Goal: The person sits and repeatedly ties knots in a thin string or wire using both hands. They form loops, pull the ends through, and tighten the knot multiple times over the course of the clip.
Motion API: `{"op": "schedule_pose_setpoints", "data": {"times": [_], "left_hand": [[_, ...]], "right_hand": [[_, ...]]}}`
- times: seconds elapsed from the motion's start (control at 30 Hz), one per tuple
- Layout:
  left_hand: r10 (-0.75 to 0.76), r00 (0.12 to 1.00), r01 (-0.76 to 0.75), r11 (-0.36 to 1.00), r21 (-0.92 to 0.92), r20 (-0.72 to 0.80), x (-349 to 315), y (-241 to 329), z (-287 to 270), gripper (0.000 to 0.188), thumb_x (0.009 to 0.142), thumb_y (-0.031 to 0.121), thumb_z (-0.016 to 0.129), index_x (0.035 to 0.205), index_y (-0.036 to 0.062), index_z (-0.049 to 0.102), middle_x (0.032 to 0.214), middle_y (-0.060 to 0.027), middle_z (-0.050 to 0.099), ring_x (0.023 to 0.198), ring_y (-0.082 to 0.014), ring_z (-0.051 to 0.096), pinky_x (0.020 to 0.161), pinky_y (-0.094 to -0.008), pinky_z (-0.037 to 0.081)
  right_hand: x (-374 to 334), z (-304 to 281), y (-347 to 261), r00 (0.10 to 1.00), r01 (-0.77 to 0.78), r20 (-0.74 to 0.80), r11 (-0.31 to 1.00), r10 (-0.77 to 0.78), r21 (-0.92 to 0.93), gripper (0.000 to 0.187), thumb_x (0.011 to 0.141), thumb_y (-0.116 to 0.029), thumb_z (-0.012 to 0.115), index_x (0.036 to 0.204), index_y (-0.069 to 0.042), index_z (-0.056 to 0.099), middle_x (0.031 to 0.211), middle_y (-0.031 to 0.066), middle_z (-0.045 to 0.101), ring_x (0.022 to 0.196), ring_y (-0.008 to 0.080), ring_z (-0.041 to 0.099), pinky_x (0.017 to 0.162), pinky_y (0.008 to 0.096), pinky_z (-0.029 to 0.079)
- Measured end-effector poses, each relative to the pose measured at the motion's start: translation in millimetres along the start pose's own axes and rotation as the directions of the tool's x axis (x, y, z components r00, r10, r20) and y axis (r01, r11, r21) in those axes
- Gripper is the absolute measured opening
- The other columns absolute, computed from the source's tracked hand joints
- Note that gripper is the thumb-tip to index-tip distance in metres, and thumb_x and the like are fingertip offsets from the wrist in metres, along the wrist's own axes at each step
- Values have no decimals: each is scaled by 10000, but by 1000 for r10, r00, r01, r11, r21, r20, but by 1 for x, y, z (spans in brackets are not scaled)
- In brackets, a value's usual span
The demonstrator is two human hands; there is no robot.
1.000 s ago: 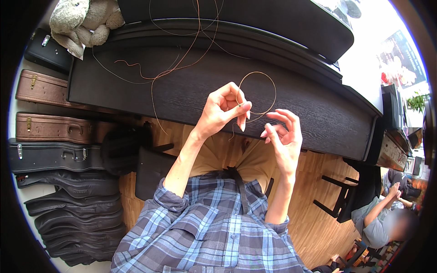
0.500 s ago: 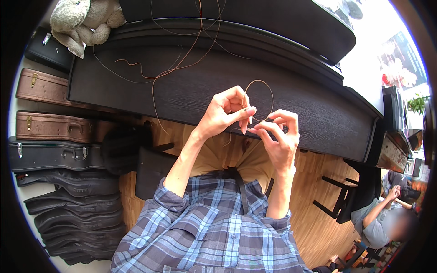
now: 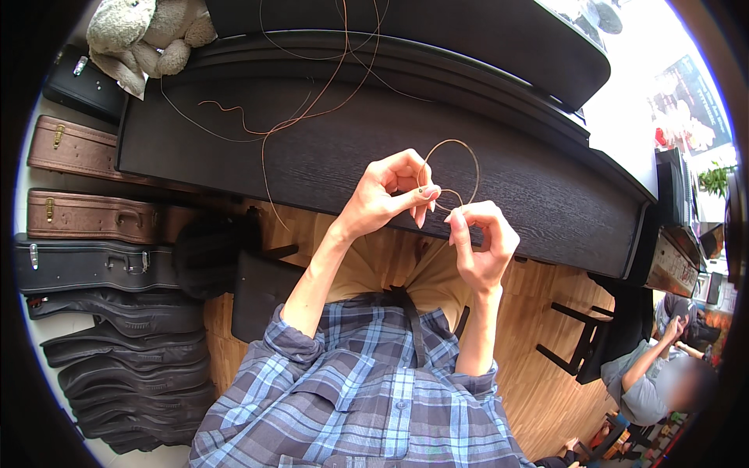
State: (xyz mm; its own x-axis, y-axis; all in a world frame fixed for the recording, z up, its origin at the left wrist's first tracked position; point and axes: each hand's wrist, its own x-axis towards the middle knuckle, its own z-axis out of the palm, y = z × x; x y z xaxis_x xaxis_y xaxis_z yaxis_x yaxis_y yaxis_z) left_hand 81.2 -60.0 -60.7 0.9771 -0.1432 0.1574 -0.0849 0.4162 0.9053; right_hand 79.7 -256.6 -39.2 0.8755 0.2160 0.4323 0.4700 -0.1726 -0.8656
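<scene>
A coiled guitar string (image 3: 477, 165) stands as a thin, bronze-coloured loop between my two hands, above the dark wooden surface. My left hand (image 3: 378, 196) pinches the coil between thumb and fingers at its left side; a small ring-like end shows by the thumb tip. On the right, my right hand (image 3: 485, 243) pinches the string between thumb and index finger, where a smaller curve of it runs across from the left hand. More loose strings (image 3: 296, 118), copper and silver in colour, lie tangled on the surface to the far left of my hands.
The black piano-like furniture (image 3: 546, 179) spans the front. A grey plush toy (image 3: 168, 35) sits at its far left. Instrument cases (image 3: 94, 214) and several black gig bags (image 3: 129, 351) line the left. A black stool (image 3: 265, 292) stands nearby. Another person (image 3: 651, 382) is at the right.
My right hand has drawn back slightly to the right and its fingers have closed on the string. The loop has widened and a smaller curve shows inside it. My left hand stays nearly still.
</scene>
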Motion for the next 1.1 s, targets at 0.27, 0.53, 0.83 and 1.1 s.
{"op": "schedule_pose_setpoints", "data": {"times": [0.27,0.53,0.83,1.1], "left_hand": [[13,1000,-14,997,72,16,-1,-1,0,138,949,17,704,942,8,567,812,-81,662,632,-134,660,563,-256,553],[80,996,-87,981,174,49,-1,-5,-2,125,951,1,695,940,10,571,824,-66,655,654,-121,643,570,-252,544],[86,995,-92,976,195,41,-1,-6,-1,130,936,-18,702,918,14,578,820,-55,648,667,-113,645,580,-251,532],[131,991,-117,909,401,-6,2,-1,6,102,899,23,760,917,11,660,855,-37,664,710,-101,674,607,-240,531]], "right_hand": [[1,-1,0,994,-105,-2,991,105,-82,105,892,-12,744,830,-23,660,717,49,669,567,88,639,553,225,496],[4,4,1,979,-198,24,969,203,-146,134,881,5,738,808,-20,629,687,29,633,585,80,635,566,228,511],[12,3,-7,986,-132,64,962,151,-239,121,878,14,725,823,-21,623,699,36,612,570,93,598,568,244,504],[17,4,-12,992,-49,92,951,81,-306,88,879,-21,759,902,-33,675,839,45,644,633,114,608,576,268,483]]}}
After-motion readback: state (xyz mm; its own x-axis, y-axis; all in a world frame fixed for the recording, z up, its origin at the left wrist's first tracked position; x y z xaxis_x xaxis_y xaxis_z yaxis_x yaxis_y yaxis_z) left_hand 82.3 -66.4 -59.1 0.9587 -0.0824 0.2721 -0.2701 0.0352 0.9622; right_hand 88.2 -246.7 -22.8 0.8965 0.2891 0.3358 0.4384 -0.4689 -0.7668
